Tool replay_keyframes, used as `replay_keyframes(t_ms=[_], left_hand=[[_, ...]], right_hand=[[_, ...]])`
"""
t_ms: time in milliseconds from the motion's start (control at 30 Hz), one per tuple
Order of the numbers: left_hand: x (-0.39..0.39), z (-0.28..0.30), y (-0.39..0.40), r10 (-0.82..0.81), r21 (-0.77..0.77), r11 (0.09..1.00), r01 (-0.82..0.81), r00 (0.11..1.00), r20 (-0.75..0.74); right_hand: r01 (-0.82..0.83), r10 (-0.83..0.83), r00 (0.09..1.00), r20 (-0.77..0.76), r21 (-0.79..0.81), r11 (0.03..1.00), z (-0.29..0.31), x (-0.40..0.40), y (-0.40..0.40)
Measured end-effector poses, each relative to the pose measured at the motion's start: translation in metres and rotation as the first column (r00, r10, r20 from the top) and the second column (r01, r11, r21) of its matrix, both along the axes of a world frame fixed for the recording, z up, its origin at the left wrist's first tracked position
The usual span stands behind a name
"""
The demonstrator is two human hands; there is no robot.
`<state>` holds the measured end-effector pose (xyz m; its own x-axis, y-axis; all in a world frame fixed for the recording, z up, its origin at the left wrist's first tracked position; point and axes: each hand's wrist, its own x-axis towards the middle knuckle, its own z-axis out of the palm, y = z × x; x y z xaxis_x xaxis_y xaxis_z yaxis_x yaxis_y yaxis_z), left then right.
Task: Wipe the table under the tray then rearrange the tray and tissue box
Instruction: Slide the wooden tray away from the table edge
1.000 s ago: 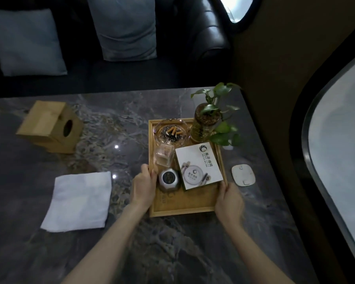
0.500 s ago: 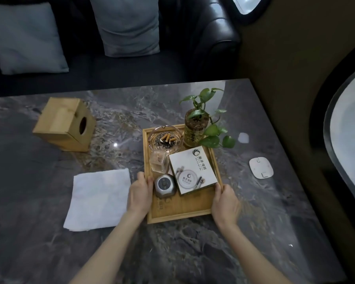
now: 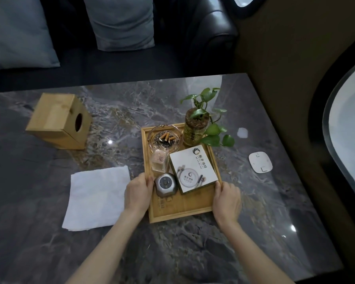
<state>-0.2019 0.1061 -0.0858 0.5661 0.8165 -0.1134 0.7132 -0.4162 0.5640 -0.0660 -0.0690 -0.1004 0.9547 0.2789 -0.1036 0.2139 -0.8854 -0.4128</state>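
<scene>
A wooden tray (image 3: 180, 210) sits on the dark marble table (image 3: 193, 253). It carries a glass ashtray with butts (image 3: 164, 138), a potted plant (image 3: 195, 128), a small glass jar (image 3: 159, 163), a round metal object (image 3: 165, 184) and a white booklet (image 3: 193, 171). My left hand (image 3: 138, 192) grips the tray's left rim. My right hand (image 3: 228, 199) grips its right rim. A white folded cloth (image 3: 96, 197) lies flat left of the tray. The wooden tissue box (image 3: 58, 120) rests on its side at the far left.
A white square coaster-like pad (image 3: 260, 161) lies right of the tray, near the table's right edge. A dark sofa with grey cushions (image 3: 121, 21) runs behind the table. A wall and a curved window (image 3: 348, 130) close the right side.
Both hands have slid the tray leftwards, away from the white pad, closer to the cloth. A pale mark on the table beside the plant has come into view.
</scene>
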Motion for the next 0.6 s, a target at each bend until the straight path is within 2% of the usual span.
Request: replay_keyframes(t_ms=[233,433,600], left_hand=[[0.005,0.007,-0.009,0.025,0.111,0.994,-0.007,0.987,-0.162],[0.006,0.006,-0.010,0.030,0.084,0.996,-0.018,0.989,-0.147],[0.004,0.007,-0.008,0.050,0.027,0.999,-0.047,0.992,-0.117]], right_hand=[[-0.010,0.013,1.000,-0.024,0.112,0.994,0.002,0.006,-0.007],[-0.065,0.074,0.996,-0.052,0.146,0.987,0.002,0.012,-0.013],[-0.173,0.180,0.975,-0.133,0.056,0.983,0.013,0.027,-0.015]])
